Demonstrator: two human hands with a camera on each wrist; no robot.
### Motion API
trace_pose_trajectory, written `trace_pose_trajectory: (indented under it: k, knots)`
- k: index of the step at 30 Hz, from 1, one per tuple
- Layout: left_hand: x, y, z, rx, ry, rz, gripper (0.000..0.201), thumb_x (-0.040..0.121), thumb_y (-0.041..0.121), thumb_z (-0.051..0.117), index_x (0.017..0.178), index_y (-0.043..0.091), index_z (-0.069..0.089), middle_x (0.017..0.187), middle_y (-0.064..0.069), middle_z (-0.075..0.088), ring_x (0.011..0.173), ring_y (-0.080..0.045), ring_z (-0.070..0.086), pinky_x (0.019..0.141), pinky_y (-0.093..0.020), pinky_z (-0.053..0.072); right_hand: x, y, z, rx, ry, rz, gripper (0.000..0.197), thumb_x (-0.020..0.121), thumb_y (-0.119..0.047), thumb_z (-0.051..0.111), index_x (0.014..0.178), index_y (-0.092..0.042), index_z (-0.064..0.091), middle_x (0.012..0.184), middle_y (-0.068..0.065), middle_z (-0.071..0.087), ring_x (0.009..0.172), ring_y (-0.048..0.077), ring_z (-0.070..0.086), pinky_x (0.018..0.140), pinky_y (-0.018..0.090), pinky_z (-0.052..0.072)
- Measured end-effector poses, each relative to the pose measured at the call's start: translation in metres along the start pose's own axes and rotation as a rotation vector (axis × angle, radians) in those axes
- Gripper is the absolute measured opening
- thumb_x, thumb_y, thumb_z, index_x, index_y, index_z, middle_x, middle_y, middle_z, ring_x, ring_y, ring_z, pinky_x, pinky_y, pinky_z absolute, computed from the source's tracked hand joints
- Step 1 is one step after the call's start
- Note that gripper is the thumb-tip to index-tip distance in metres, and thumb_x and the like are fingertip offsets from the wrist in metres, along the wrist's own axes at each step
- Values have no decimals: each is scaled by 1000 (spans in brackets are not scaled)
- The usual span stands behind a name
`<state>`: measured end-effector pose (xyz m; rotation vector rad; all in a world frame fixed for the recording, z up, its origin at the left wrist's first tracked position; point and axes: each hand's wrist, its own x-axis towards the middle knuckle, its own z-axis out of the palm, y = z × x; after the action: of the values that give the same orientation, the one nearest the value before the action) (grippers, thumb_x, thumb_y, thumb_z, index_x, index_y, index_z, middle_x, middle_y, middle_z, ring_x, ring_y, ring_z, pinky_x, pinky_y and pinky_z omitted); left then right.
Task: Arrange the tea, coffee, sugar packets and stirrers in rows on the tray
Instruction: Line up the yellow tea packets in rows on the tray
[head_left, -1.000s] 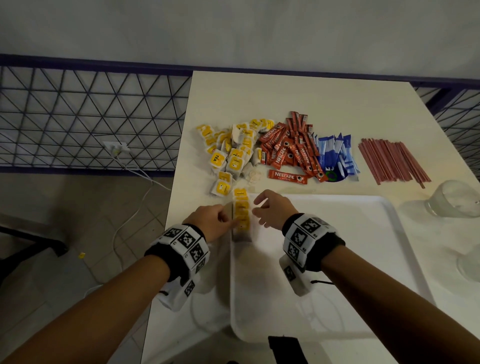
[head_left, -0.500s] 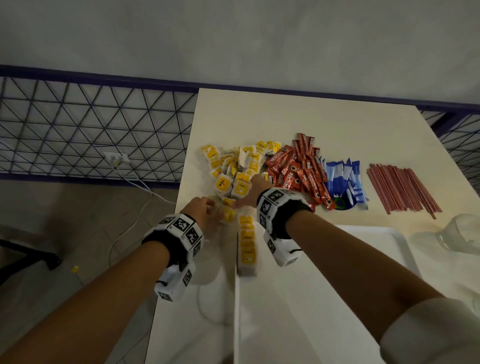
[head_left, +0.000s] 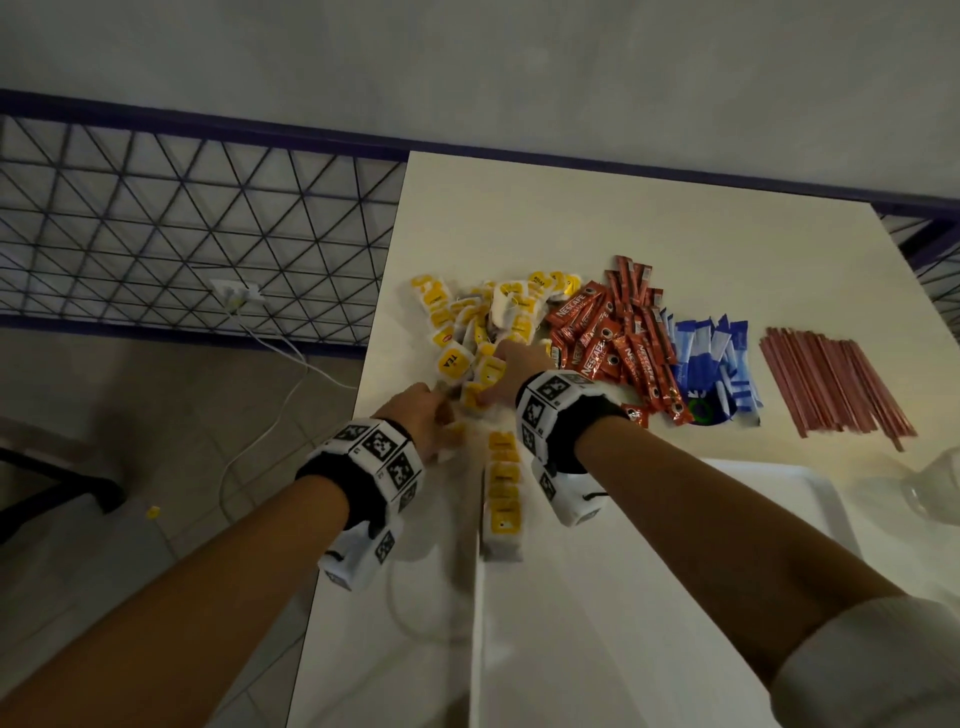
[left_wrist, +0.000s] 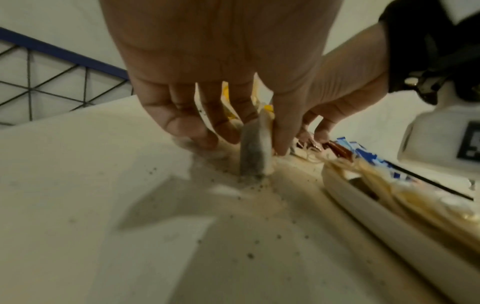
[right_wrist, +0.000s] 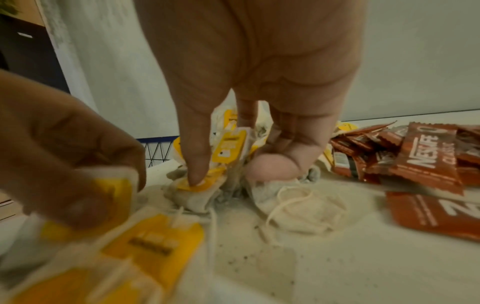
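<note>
A loose pile of yellow-tagged tea bags (head_left: 467, 332) lies on the table beyond the white tray (head_left: 727, 499). A short row of tea bags (head_left: 503, 488) runs along the tray's left edge. My left hand (head_left: 441, 415) is at the pile's near edge and pinches one tea bag (left_wrist: 253, 162) upright between thumb and fingers. My right hand (head_left: 498, 364) is in the pile, its thumb (right_wrist: 194, 168) and curled forefinger closing on a tea bag (right_wrist: 230, 148). Red coffee sachets (head_left: 613, 338), blue sugar packets (head_left: 711, 358) and red stirrers (head_left: 831, 384) lie in heaps to the right.
The table's left edge (head_left: 363, 374) is close beside my left hand, with floor and a cable below. A clear glass (head_left: 935, 483) stands at the far right, next to the tray. Tea dust is scattered on the table (left_wrist: 259, 236).
Both hands left the row of tea bags on the tray and moved forward to the loose pile. The left hand now holds a tea bag, and the right hand has closed on another.
</note>
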<state>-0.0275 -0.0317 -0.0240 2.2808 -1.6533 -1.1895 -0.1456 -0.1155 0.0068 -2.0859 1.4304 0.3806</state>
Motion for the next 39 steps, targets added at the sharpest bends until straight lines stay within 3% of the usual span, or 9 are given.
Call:
trace_pose_trajectory:
  k: [5, 11, 16, 18, 21, 25, 30, 35, 39]
  knots:
    - [-7, -15, -5, -465, 105, -82, 31, 87, 17, 60, 64, 16, 39, 71, -5, 50, 75, -24, 54, 75, -37, 51, -4, -5, 1, -29, -20, -52, 33, 90, -23, 58, 117, -5, 57, 124, 16, 56, 112, 30, 53, 90, 36, 45]
    - [-16, -11, -10, -1086, 110, -302, 23, 91, -1, 45, 84, 19, 37, 71, -9, 56, 59, -23, 53, 44, -25, 49, -2, -8, 6, 96, -2, -16, 82, 78, -25, 73, 141, -6, 23, 138, 16, 41, 122, 33, 45, 96, 39, 38]
    - [-5, -8, -7, -599, 94, -192, 24, 89, 23, 60, 109, 18, 49, 80, 0, 50, 59, -14, 46, 48, -23, 33, 12, -6, -3, 290, 51, 33, 77, 84, -15, 66, 143, -8, 17, 105, 17, 58, 92, 33, 59, 68, 36, 46]
    - [-3, -2, -9, -425, 50, -173, 37, 86, 33, 63, 116, 17, 50, 100, -3, 54, 78, -18, 53, 57, -24, 40, 19, -4, -6, 329, 32, 62, 78, 86, -14, 64, 145, -9, 13, 85, 10, 55, 78, 28, 55, 57, 34, 46]
    - [2, 4, -6, -208, 27, -174, 60, 82, 40, 66, 131, 13, 43, 129, -10, 51, 115, -25, 51, 85, -26, 40, 23, 0, -8, 335, 15, 66, 72, 85, -15, 64, 143, -8, 21, 91, 10, 52, 70, 26, 49, 49, 27, 40]
    - [7, 6, 0, -67, 34, -124, 61, 81, 41, 67, 131, 13, 44, 132, -10, 52, 119, -28, 50, 94, -31, 42, 22, 1, -7, 353, 28, 87, 48, 89, -34, 58, 124, -1, 49, 72, 6, 49, 59, 21, 43, 54, 26, 39]
    - [5, 8, -1, -56, 27, -56, 47, 83, 31, 66, 125, 14, 54, 122, -10, 58, 111, -28, 54, 85, -25, 42, 22, 6, -5, 455, 95, 100, 25, 90, -24, 58, 80, -2, 56, 110, 29, 62, 69, 29, 51, 72, 35, 49]
    - [1, 1, -10, -563, 127, -116, 9, 91, 21, 54, 94, 17, 61, 103, -14, 67, 79, -22, 60, 61, -24, 42, 19, 9, -1, 507, 48, 139, 50, 80, -18, 70, 123, -4, 46, 121, 20, 57, 107, 33, 59, 91, 46, 50]
    - [-5, 0, -16, -1139, 92, -299, 11, 91, 6, 40, 99, 10, 46, 53, -2, 66, 42, -11, 61, 54, -25, 42, 16, 13, -5, 501, 11, 109, 45, 81, -13, 68, 122, 2, 54, 120, 21, 59, 105, 33, 60, 96, 44, 48]
